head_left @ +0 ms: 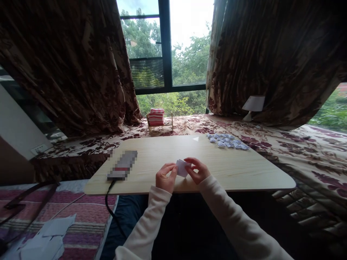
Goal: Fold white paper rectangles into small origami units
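Observation:
A small folded piece of white paper (182, 168) is held up just above the front part of the pale wooden table (157, 148). My left hand (166, 177) pinches its left edge between thumb and forefinger. On the other side, my right hand (198, 170) grips the paper's right edge with thumb and fingers. At the table's far right corner lies a pile of small folded papers (227, 141), whitish-blue in this light. A lone white paper triangle (195, 138) rests near the back edge.
A blurred-out dark device (123, 165) with a black cable (108, 202) lies on the table's left. Loose white sheets (47, 240) are on the striped bedspread, lower left. Behind the table stand a small rack with folded red-and-white cloths (156, 117) and a lamp (253, 104).

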A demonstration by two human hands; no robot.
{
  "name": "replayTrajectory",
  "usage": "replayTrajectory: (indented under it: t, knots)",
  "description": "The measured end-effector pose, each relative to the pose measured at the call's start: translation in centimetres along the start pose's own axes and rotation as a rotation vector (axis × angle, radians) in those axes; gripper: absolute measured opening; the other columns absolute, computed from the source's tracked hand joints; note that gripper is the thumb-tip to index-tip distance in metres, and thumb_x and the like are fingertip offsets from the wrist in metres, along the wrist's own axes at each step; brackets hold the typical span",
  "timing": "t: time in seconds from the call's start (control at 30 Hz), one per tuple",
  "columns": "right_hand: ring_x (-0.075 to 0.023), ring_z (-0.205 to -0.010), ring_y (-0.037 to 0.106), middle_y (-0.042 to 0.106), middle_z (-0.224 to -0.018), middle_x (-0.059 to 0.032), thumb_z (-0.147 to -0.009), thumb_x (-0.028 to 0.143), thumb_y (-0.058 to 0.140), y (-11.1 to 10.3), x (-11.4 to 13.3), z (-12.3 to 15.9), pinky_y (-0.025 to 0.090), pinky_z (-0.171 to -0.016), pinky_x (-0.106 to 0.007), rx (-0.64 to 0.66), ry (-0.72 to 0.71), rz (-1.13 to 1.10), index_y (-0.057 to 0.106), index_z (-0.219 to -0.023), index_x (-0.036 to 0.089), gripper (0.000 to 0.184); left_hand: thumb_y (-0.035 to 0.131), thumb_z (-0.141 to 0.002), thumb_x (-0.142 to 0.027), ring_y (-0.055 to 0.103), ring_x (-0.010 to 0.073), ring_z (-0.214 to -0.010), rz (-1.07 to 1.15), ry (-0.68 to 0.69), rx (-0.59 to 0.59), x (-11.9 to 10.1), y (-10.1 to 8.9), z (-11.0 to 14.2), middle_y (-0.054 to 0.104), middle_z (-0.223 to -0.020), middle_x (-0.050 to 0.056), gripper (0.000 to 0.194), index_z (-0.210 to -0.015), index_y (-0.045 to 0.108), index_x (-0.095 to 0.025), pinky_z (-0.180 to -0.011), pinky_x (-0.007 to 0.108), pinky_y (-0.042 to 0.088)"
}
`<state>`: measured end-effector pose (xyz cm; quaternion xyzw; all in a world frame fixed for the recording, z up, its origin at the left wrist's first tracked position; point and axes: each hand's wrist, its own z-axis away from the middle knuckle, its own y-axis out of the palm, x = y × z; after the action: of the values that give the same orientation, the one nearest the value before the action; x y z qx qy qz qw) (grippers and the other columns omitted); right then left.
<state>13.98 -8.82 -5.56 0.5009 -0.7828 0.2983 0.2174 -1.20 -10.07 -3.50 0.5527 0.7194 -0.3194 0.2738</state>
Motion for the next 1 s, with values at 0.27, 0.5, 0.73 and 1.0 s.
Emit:
replayTrajectory:
  t: [0.27, 0.5, 0.73, 1.0]
  knots:
    - [-0.0209, -0.088, 0.055, 0.058, -0.093, -0.0073, -0.072, 0.022, 0.060, -0.7, 1.6, -0.5, 0.048, -0.072, -0.036, 0.030, -0.054, 0.013, 0.064, -0.089, 0.022, 0.017, 0.058, -0.077, -0.021, 0.062, 0.0175, -0.077, -0.133, 0.155, -0.043, 0.2, 0.8, 0.8, 0.067, -0.080, 0.006, 0.012, -0.074, 0.069, -0.018, -0.073, 0.031, 0.051]
    - [-0.0178, -0.079, 0.058, 0.060, -0.084, -0.0058, -0.074, 0.026, 0.058, 0.0, 1.4, -0.7, 0.048, -0.064, -0.030, 0.014, 0.052, -0.069, 0.061, -0.070, 0.019, 0.008, 0.058, -0.077, -0.022, 0.063, 0.0164, -0.074, -0.157, 0.205, -0.025, -0.2, 0.7, 0.9, 0.067, -0.078, 0.005, 0.012, -0.072, 0.067, -0.017, -0.071, 0.029, 0.052]
    - [-0.0115, -0.070, 0.057, 0.060, -0.077, -0.0011, -0.077, 0.028, 0.060, 0.6, 1.5, -0.4, 0.047, -0.060, -0.026, 0.014, 0.192, -0.128, 0.057, -0.070, 0.015, 0.016, 0.058, -0.077, -0.023, 0.062, 0.0162, -0.072, -0.172, 0.187, -0.029, -0.7, 0.6, 0.9, 0.066, -0.076, 0.005, 0.012, -0.069, 0.065, -0.018, -0.070, 0.029, 0.052]
    - [-0.0140, -0.063, 0.057, 0.062, -0.065, -0.0011, -0.068, 0.030, 0.060, 0.6, 2.2, -0.7, 0.045, -0.057, -0.026, -0.022, 0.284, -0.151, 0.059, -0.064, 0.019, 0.012, 0.057, -0.076, -0.021, 0.063, 0.0168, -0.072, -0.178, 0.191, -0.007, -0.5, 0.5, 0.9, 0.067, -0.076, 0.006, 0.012, -0.068, 0.065, -0.017, -0.070, 0.029, 0.052]
